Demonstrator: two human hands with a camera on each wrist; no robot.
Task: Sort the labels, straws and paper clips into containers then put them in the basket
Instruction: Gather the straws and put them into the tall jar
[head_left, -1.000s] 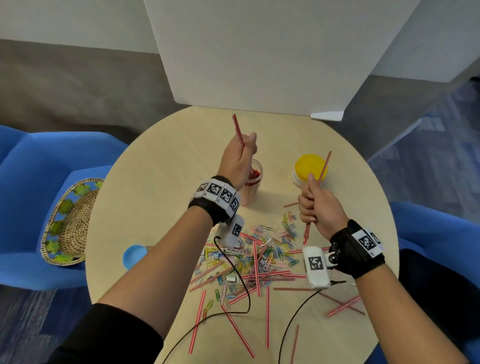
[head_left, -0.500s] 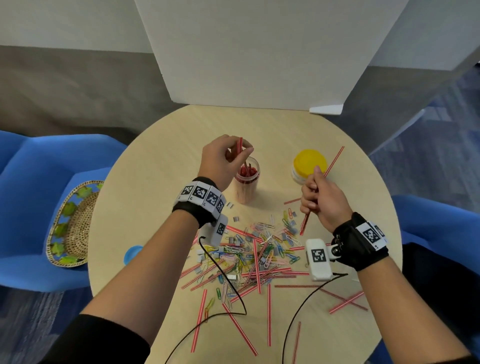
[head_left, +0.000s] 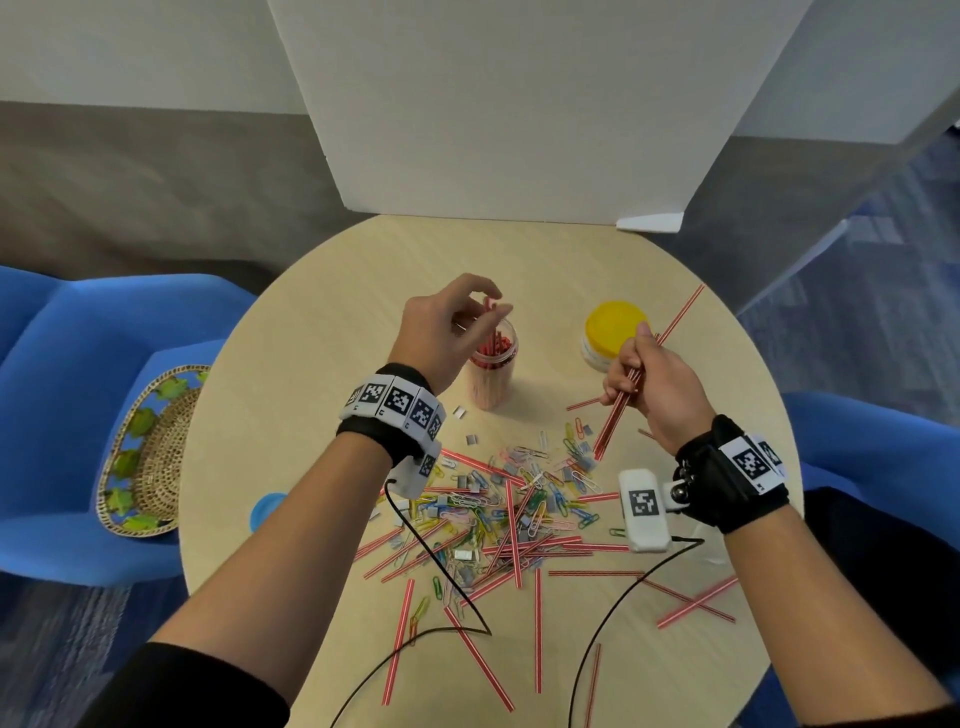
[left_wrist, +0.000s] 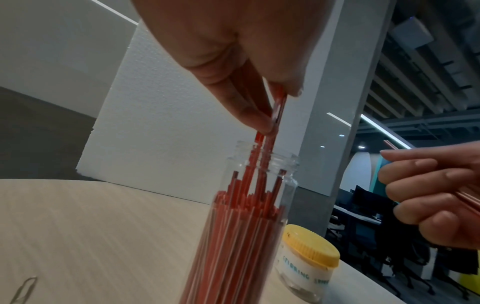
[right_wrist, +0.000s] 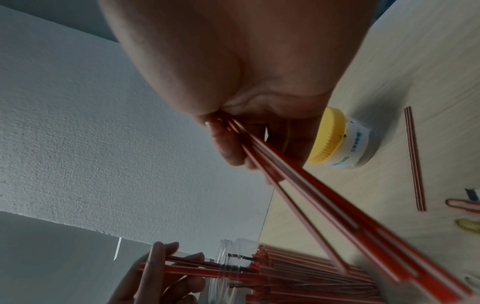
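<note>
Nearest, straws (head_left: 537, 644), paper clips (head_left: 519, 493) and grey labels (head_left: 471, 439) litter the table (head_left: 311, 332) – most unsorted. The right hand (head_left: 652, 387) grips a straw bundle; the left hand (head_left: 441, 332) pinches straws into the nearly full jar (head_left: 491, 374) (yellow-lidded jar (head_left: 613, 332) beside). Beyond – bare tabletop; the basket (head_left: 150, 452) waits on a chair.

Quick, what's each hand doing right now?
Left hand: pinching thin red striped straws over the clear plastic jar.
Right hand: gripping a bundle of red striped straws.
</note>
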